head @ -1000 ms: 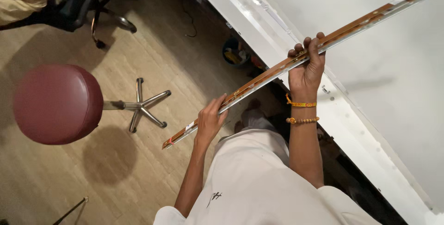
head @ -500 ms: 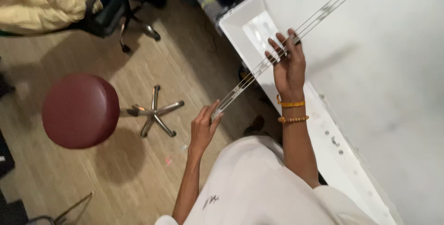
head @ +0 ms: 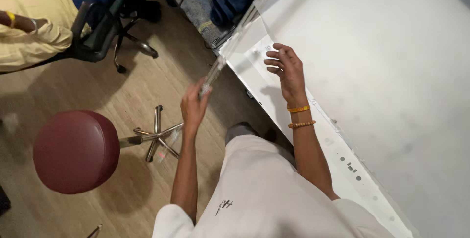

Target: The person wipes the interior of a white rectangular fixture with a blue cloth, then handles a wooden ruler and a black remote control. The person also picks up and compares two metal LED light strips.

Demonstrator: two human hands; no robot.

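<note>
A: Where's the panel?
B: Clear panel (head: 245,27) edge-on over the white table (head: 391,71), long axis running from your lower left up to upper right.
A: Hands?
B: Your left hand (head: 194,105) is clamped on its lower end; your right hand (head: 286,67) is spread apart, touching nothing.

The strip (head: 230,52) in the left hand (head: 193,106) is motion-blurred, and its far end runs off the top edge. The panel (head: 382,71) is cut by the top and right edges. A seated person (head: 29,22) is cropped at the left edge. The stool's (head: 76,150) seat hides part of its base.
</note>
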